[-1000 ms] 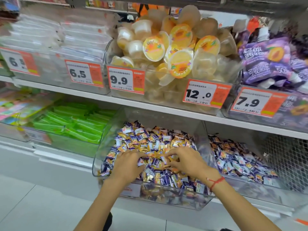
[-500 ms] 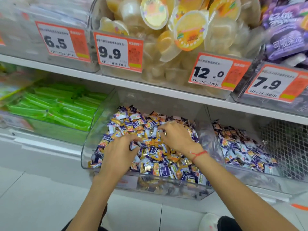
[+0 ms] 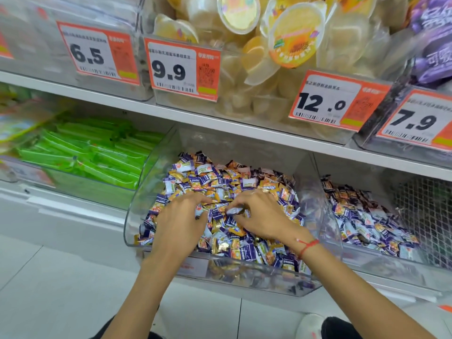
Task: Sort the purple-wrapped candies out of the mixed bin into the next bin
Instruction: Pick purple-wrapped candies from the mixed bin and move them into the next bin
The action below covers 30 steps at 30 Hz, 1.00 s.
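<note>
A clear plastic mixed bin [image 3: 137, 216] on the lower shelf holds a heap of purple-wrapped candies [image 3: 247, 250] and orange-wrapped candies [image 3: 267, 184]. Both my hands are down in the heap. My left hand [image 3: 178, 221] lies on the candies with its fingers curled into them, pinching wrappers at the fingertips. My right hand [image 3: 259, 216], with a red string at the wrist, pinches a purple candy [image 3: 233, 211] between thumb and fingers. The neighbouring clear bin [image 3: 391, 272] to the right holds purple-wrapped candies with some orange among them.
Left of the mixed bin stands a bin of green packets [image 3: 97, 157]. The shelf above carries bins of jelly cups [image 3: 293, 40] with orange price tags [image 3: 182, 67]. A wire mesh [image 3: 425, 216] sits at the far right. White floor tiles [image 3: 61, 289] lie below.
The camera has come closer and lower. Both hands have drawn together in the middle of the heap, and the right hand now pinches a purple candy.
</note>
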Each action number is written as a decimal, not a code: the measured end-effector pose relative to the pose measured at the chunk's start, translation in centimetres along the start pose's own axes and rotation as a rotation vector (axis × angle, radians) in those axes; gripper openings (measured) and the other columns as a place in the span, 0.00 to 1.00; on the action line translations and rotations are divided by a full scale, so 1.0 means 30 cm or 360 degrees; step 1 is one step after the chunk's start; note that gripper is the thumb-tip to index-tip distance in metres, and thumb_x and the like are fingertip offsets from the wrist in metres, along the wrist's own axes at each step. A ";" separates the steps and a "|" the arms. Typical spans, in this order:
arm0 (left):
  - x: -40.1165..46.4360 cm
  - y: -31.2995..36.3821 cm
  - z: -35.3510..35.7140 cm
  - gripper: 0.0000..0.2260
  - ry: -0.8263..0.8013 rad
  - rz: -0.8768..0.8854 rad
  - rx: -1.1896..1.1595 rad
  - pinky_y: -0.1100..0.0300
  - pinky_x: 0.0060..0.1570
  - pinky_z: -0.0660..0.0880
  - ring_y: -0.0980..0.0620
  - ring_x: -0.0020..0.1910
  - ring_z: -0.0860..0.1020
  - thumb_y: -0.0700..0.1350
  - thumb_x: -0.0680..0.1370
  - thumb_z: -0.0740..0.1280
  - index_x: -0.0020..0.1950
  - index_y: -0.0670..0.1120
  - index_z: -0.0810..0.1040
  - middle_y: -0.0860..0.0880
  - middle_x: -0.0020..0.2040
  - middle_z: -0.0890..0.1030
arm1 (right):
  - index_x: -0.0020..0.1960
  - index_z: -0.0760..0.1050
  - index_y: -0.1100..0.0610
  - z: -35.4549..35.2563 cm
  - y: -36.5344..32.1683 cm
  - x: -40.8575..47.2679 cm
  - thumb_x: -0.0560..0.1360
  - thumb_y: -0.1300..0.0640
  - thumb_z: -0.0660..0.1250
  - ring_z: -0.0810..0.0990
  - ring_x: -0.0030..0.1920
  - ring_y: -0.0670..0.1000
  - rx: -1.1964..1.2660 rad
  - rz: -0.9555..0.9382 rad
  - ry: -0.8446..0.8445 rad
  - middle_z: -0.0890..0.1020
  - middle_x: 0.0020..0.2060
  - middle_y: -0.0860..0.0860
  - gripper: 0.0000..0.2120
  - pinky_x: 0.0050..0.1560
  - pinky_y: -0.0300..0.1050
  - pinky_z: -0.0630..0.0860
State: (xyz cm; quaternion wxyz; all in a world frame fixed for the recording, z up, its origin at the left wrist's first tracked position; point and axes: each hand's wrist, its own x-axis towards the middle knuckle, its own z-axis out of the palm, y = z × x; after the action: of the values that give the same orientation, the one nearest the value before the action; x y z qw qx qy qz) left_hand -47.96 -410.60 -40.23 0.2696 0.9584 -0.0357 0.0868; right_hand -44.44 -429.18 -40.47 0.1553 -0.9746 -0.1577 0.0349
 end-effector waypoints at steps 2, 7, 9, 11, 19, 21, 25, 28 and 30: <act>0.001 -0.006 0.007 0.12 0.0020 0.0059 -0.0011 0.58 0.50 0.71 0.53 0.60 0.73 0.46 0.77 0.67 0.59 0.56 0.78 0.57 0.60 0.77 | 0.55 0.79 0.47 0.000 0.000 -0.030 0.75 0.46 0.67 0.71 0.63 0.50 0.0044 -0.0001 0.0049 0.78 0.60 0.46 0.10 0.65 0.52 0.63; 0.060 0.002 0.030 0.12 0.0072 0.0263 0.0097 0.55 0.60 0.68 0.52 0.60 0.71 0.43 0.78 0.65 0.60 0.54 0.78 0.55 0.60 0.78 | 0.55 0.68 0.53 -0.063 0.012 -0.059 0.82 0.54 0.56 0.71 0.29 0.51 0.0444 0.0204 0.0276 0.80 0.39 0.55 0.04 0.33 0.53 0.72; 0.127 0.029 0.051 0.16 0.0017 0.0372 0.0211 0.55 0.60 0.68 0.51 0.63 0.69 0.39 0.79 0.62 0.64 0.53 0.76 0.53 0.63 0.76 | 0.56 0.64 0.55 -0.091 0.038 -0.023 0.82 0.56 0.53 0.69 0.28 0.51 0.0413 0.0327 0.0296 0.78 0.36 0.55 0.05 0.29 0.51 0.67; 0.192 0.049 0.078 0.21 -0.0136 0.0490 0.0374 0.52 0.64 0.65 0.49 0.68 0.65 0.38 0.79 0.61 0.71 0.52 0.69 0.51 0.70 0.70 | 0.61 0.64 0.59 -0.109 0.048 0.035 0.81 0.56 0.54 0.72 0.31 0.52 0.0248 0.0380 0.0273 0.76 0.36 0.54 0.11 0.30 0.47 0.65; 0.239 0.018 0.071 0.15 -0.0222 0.0298 0.0535 0.53 0.64 0.66 0.48 0.65 0.68 0.52 0.79 0.65 0.65 0.54 0.75 0.50 0.64 0.76 | 0.66 0.73 0.50 -0.035 0.071 0.178 0.76 0.49 0.68 0.80 0.55 0.57 -0.0398 0.0336 0.0209 0.82 0.51 0.53 0.19 0.51 0.50 0.78; 0.203 0.001 0.052 0.15 -0.0217 0.0305 0.0505 0.55 0.66 0.64 0.49 0.65 0.68 0.51 0.78 0.66 0.64 0.55 0.76 0.52 0.63 0.77 | 0.65 0.73 0.51 -0.034 0.079 0.162 0.76 0.47 0.67 0.80 0.55 0.56 -0.0416 0.0319 0.0208 0.81 0.52 0.53 0.19 0.48 0.48 0.76; 0.100 -0.029 0.037 0.14 -0.0100 0.0348 0.0388 0.56 0.70 0.55 0.52 0.67 0.68 0.52 0.77 0.67 0.63 0.55 0.78 0.56 0.64 0.76 | 0.56 0.71 0.55 -0.071 0.106 0.102 0.78 0.45 0.63 0.79 0.48 0.56 -0.0248 0.0282 0.0239 0.79 0.49 0.53 0.15 0.40 0.47 0.70; 0.061 -0.045 0.049 0.11 0.0099 0.0367 0.0234 0.50 0.69 0.60 0.49 0.63 0.74 0.49 0.74 0.72 0.56 0.52 0.82 0.53 0.58 0.80 | 0.52 0.65 0.53 -0.094 0.093 0.062 0.81 0.49 0.59 0.76 0.35 0.55 -0.0059 0.0159 0.0301 0.76 0.34 0.48 0.08 0.34 0.48 0.68; 0.064 -0.049 0.044 0.12 0.0165 0.0330 0.0147 0.49 0.69 0.61 0.50 0.63 0.73 0.49 0.75 0.70 0.58 0.52 0.81 0.53 0.59 0.80 | 0.55 0.64 0.52 -0.100 0.063 0.060 0.81 0.51 0.58 0.75 0.32 0.53 0.0020 0.0067 0.0309 0.73 0.31 0.45 0.06 0.33 0.50 0.70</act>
State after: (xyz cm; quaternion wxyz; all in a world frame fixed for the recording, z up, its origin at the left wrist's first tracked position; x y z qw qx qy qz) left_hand -45.72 -410.08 -41.73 0.2164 0.9552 -0.1166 0.1650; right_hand -41.82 -431.20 -38.25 0.1753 -0.9755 -0.1211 -0.0554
